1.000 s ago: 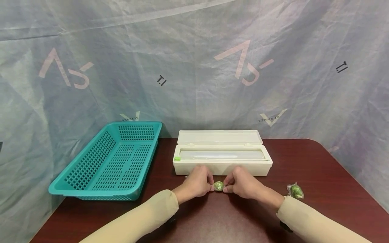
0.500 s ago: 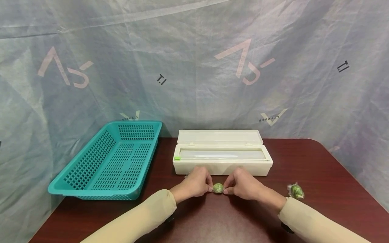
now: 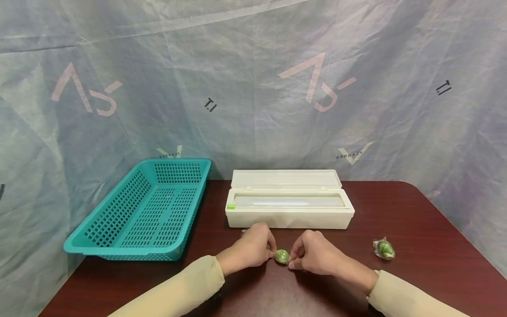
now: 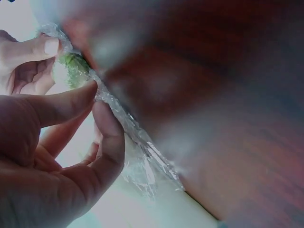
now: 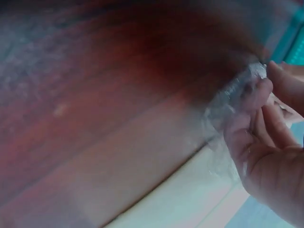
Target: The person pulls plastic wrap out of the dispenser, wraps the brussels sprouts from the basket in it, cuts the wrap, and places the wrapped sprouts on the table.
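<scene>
A small round green vegetable (image 3: pixel 281 256) in clear plastic wrap sits between both hands, over the table's middle. My left hand (image 3: pixel 255 245) pinches the wrap on its left side between thumb and finger. In the left wrist view, that wrap (image 4: pixel 128 126) trails from the fingertips as a twisted strand, with the green piece (image 4: pixel 73 70) beyond them. My right hand (image 3: pixel 314 253) has thumb and finger together at the right side; its wrist view shows them on crinkled wrap (image 5: pixel 228 97). The kind of vegetable is unclear.
Behind the hands stands a white wrap dispenser (image 3: pixel 291 220), its lid (image 3: pixel 285 178) raised. A teal basket (image 3: pixel 180 253) is at the left. On the right lies another wrapped green piece (image 3: pixel 384 248). Something small, partly hidden, shows behind the left hand.
Both hands and the wrapped vegetable have come a little nearer to me and slightly left. The vegetable now sits somewhat tilted, its right end lower. The dispenser and basket stay put.
</scene>
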Motion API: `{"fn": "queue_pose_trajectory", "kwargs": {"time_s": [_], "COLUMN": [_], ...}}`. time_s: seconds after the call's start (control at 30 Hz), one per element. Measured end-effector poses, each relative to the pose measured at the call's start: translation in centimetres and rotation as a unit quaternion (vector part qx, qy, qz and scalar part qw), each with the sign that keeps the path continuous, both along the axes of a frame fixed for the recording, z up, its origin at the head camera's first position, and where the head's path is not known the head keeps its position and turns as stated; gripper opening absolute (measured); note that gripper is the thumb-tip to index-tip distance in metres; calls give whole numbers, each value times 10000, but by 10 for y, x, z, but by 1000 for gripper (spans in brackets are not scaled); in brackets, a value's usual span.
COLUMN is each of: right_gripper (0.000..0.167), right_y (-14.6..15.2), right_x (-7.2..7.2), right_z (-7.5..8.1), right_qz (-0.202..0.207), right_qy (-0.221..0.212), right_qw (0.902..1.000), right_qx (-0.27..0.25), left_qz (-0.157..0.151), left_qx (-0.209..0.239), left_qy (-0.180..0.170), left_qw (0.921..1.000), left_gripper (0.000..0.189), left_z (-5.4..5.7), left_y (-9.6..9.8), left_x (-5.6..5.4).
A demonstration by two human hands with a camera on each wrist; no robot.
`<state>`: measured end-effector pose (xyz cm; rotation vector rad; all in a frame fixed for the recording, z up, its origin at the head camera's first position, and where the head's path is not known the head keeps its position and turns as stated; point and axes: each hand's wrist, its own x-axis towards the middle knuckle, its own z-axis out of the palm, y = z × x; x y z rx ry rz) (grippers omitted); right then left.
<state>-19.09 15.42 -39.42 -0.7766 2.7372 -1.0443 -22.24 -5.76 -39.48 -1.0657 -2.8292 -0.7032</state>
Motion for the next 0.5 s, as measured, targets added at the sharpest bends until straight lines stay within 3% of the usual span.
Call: {"fn": "queue_pose_trajectory", "kwargs": {"time_s": [0.27,0.5], "right_gripper": [32,28], "right_y": [-7,-9], "right_x": [10,19], "right_z": [0,-4], "right_qz": [19,-122], "right_qy": [142,-160], "right_qw": [9991,9997], "right_qx": [403,128], "left_qz": [135,110], "left_qx": [-35,-89], "left_qy": [-251,-343], "left_qw": [9996,9993], "left_gripper": [24,26], "left_z": [-4,-3], "left_y": [4,4], "left_x": [4,5]}}
